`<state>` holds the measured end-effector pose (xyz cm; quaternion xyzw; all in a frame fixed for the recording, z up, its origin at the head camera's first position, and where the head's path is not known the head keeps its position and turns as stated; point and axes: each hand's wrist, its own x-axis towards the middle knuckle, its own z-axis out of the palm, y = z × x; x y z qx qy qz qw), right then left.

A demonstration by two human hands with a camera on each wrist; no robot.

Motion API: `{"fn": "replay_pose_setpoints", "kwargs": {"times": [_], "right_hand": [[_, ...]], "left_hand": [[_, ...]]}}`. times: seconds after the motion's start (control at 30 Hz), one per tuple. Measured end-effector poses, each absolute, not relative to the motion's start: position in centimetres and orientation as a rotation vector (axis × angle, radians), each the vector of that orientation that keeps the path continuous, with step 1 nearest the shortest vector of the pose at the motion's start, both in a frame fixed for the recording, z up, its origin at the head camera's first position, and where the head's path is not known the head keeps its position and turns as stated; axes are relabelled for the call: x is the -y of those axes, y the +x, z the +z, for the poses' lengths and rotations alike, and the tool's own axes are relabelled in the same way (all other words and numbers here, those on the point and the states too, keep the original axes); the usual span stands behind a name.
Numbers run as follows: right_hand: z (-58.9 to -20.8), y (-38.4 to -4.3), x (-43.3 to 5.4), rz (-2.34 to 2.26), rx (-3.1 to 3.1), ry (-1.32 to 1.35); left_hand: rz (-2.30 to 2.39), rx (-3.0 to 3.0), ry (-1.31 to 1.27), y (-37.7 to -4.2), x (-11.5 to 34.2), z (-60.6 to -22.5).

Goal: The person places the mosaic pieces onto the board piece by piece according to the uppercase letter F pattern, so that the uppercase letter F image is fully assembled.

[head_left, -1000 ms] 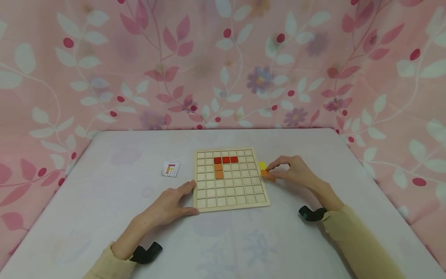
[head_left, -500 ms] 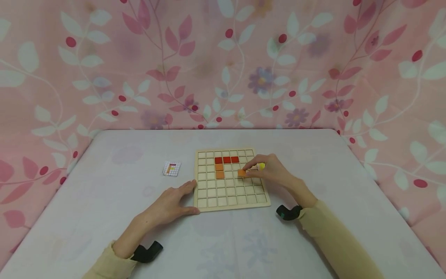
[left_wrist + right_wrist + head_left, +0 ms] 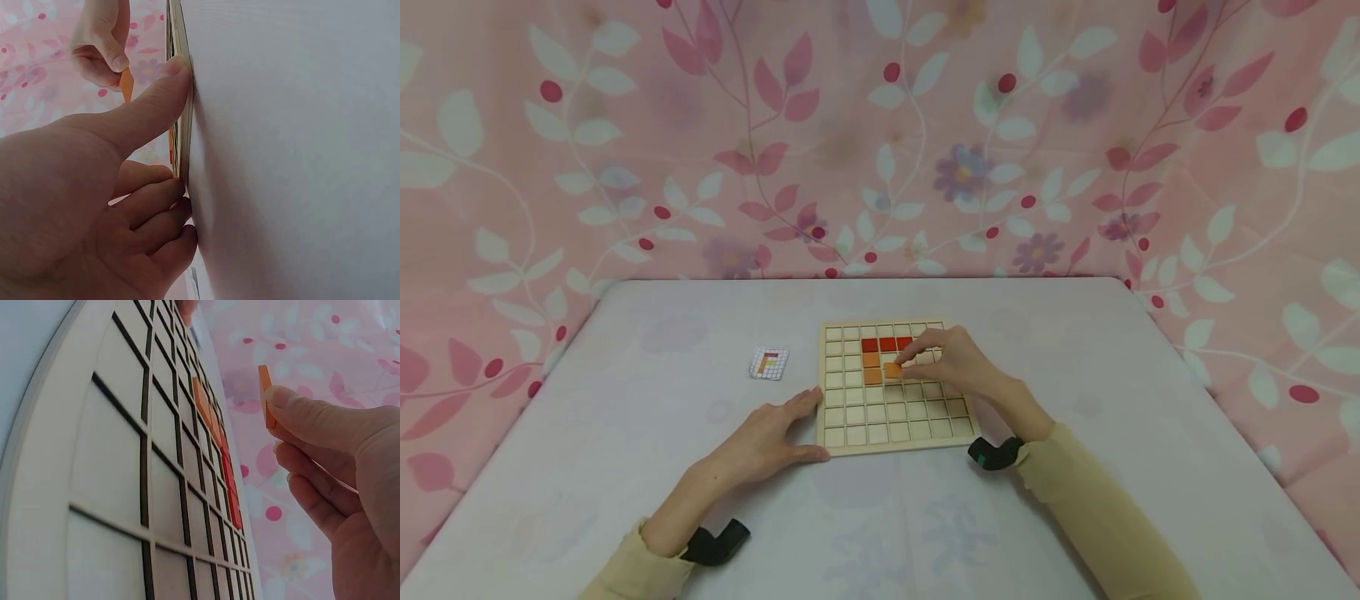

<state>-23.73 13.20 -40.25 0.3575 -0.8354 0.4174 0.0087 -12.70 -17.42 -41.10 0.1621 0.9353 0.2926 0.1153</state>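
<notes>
My right hand (image 3: 966, 365) pinches a square orange tile (image 3: 892, 370) between thumb and fingertips. In the right wrist view that tile (image 3: 265, 397) stands tilted on edge, apart from the wooden grid board (image 3: 106, 456). My left hand (image 3: 767, 437) touches the left edge and near-left corner of the board (image 3: 877, 414), thumb apart from the fingers; in the left wrist view its thumb (image 3: 153, 106) presses on the board's side. Several red tiles (image 3: 887, 343) sit in a row in the grid, with two orange tiles (image 3: 872, 368) below the leftmost one.
A small card (image 3: 769, 363) printed with a coloured grid pattern lies left of the board on the white tablecloth (image 3: 910, 525). Behind the table hangs a pink floral cloth (image 3: 850, 142). My right hand hides the area just right of the board.
My right hand took an orange tile from beside the board's right edge and carried it leftward over the grid, close to the placed orange tiles. The left hand stayed at the board's edge.
</notes>
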Motion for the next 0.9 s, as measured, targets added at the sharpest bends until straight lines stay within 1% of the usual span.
{"fn": "replay_pose_setpoints", "kwargs": {"times": [0.4, 0.7, 0.9], "right_hand": [[-41.4, -22.8, -11.6, 1.369, 2.587, 1.171], [-42.4, -22.6, -11.0, 1.298, 2.713, 1.05], [-42.6, -22.5, -10.7, 1.304, 2.681, 1.111]], "left_hand": [[0.852, -2.743, 0.477, -12.8, 17.4, -41.2], [0.849, -2.747, 0.487, -12.9, 17.5, -41.2], [0.847, -2.742, 0.486, -12.8, 17.5, -41.1]]}}
